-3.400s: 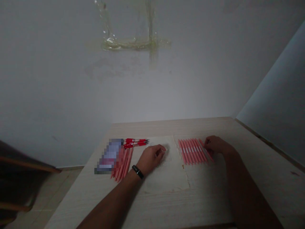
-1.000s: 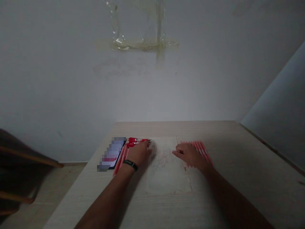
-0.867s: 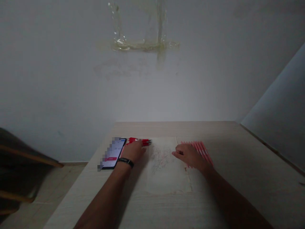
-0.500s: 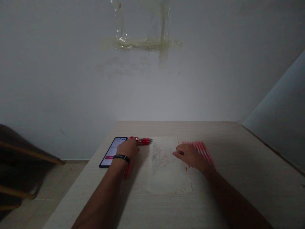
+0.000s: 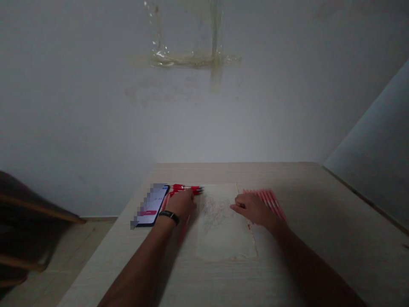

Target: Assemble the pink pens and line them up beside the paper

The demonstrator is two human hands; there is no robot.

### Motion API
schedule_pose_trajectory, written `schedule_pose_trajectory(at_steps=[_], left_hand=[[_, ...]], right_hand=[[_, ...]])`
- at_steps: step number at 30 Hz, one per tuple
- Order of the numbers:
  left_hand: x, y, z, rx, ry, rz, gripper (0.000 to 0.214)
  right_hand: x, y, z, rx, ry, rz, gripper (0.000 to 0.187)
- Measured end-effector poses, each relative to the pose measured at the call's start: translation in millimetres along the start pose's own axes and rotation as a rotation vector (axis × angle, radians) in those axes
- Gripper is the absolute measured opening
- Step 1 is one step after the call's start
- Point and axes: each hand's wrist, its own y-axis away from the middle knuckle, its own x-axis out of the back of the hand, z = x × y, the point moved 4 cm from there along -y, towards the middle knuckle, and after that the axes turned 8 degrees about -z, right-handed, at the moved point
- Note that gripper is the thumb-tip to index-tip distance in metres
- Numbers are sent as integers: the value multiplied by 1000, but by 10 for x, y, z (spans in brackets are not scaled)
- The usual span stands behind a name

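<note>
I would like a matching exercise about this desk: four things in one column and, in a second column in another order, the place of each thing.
Things
1. phone
2. sheet of paper
3. row of pink pens
4. black band

Places
A. around the wrist of the left hand
B. flat on the table, with scribbles on it
C. to the left of the left hand, screen up
D. partly under the right hand

Pairs: 1-C, 2-B, 3-D, 4-A.
</note>
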Motion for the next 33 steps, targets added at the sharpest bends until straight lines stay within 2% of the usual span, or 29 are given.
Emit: schedule_pose_trajectory(at_steps=[4,10,14,17,23,29,33], left_hand=[[28,-22,124,-137,182,37,13],[-56,-100,195,-360,636,-42,10],[-67,-96,244,-396,915,-50,12],[-37,-76,283,-397,1005,-25,14],[-5,-42,320,-436,911,-10,12],[-16,19,412,-519,535,63,22],[32,91,497,-552,369,96,23]], right_hand=[[-2,-5,2,8,-13,3,41],[-2,0,1,12,-17,7,40],[5,-2,-3,-7,-46,4,39],[8,-12,1,-15,-88,4,36],[45,-7,8,-33,-142,47,29],[81,4,-34,-66,-168,76,29],[97,-42,-114,-57,-139,96,26]])
